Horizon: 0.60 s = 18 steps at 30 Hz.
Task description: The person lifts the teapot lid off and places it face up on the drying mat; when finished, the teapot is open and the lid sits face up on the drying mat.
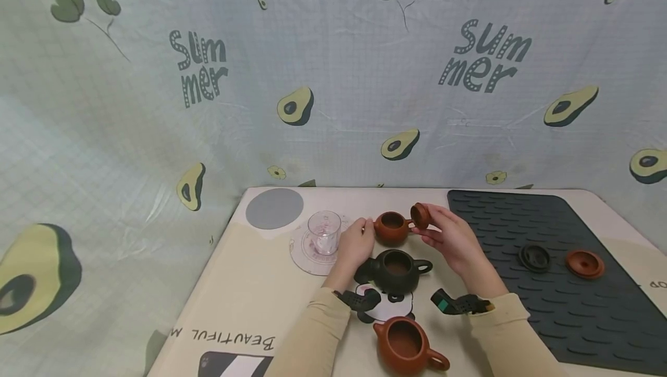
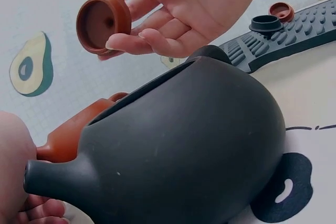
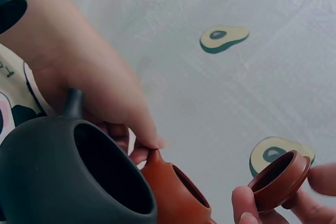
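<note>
My left hand (image 1: 357,242) pinches the spout of the small reddish-brown teapot (image 1: 392,237), which is uncovered at the far side of the table. In my right hand (image 1: 457,239) is a reddish-brown teapot lid (image 2: 103,23), gripped at its edge and tipped on its side with the hollow underside facing left. The lid is beside that teapot's handle in the head view. Nearer to me, between my wrists, stands a black teapot (image 1: 391,282) with its top uncovered; it blocks much of both wrist views. Closest to me is another uncovered reddish-brown teapot (image 1: 387,349), its handle pointing right.
On the dark ridged mat (image 1: 589,313) at the right lie a black lid (image 1: 535,257) and a reddish-brown lid (image 1: 585,264). A clear glass cup (image 1: 324,232) stands left of my left hand. Behind the table hangs a printed curtain (image 1: 333,64).
</note>
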Each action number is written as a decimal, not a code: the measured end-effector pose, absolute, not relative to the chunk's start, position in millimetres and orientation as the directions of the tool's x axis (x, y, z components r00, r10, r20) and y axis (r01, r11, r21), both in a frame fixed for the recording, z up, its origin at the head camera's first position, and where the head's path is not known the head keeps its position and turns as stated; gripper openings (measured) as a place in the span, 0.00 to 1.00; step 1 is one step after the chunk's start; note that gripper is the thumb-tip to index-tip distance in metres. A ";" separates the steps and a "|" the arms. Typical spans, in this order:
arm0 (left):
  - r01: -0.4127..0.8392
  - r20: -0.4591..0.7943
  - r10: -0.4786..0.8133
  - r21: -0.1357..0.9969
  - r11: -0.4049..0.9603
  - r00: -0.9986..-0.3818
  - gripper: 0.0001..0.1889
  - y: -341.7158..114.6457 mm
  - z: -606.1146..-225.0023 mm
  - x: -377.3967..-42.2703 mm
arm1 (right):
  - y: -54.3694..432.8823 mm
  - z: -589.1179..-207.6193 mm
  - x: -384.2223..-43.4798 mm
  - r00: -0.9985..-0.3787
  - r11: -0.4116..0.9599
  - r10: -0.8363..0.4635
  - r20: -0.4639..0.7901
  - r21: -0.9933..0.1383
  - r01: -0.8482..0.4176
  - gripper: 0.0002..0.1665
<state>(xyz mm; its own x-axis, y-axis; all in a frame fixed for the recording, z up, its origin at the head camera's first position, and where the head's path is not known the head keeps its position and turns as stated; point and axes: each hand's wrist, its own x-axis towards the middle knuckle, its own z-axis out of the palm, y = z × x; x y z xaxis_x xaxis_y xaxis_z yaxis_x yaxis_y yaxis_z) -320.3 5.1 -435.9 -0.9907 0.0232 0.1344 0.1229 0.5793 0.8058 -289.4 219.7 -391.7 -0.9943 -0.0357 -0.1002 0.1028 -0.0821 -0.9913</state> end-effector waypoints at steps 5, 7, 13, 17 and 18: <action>0.129 0.141 0.023 0.810 0.572 -0.990 0.18 4.8 -437.0 -320.4 | 221.8 -389.1 -289.0 -0.993 -0.067 -0.036 -0.110 -0.991 0.112 0.39; 0.127 0.140 0.021 0.811 0.570 -0.990 0.18 4.9 -436.7 -320.0 | 222.4 -388.6 -289.1 -0.994 -0.036 -0.028 -0.103 -0.994 0.104 0.40; 0.118 0.133 0.016 0.811 0.574 -0.991 0.18 5.1 -435.2 -318.8 | 221.6 -387.2 -287.5 -0.997 0.026 -0.010 -0.070 -0.997 0.070 0.38; 0.119 0.136 0.014 0.810 0.574 -0.991 0.18 4.5 -435.8 -318.9 | 222.4 -386.4 -286.2 -0.998 0.017 0.002 -0.066 -0.998 0.066 0.36; 0.121 0.139 0.013 0.809 0.575 -0.990 0.17 4.3 -436.4 -319.2 | 223.1 -386.2 -285.9 -0.998 0.010 0.005 -0.064 -0.998 0.064 0.35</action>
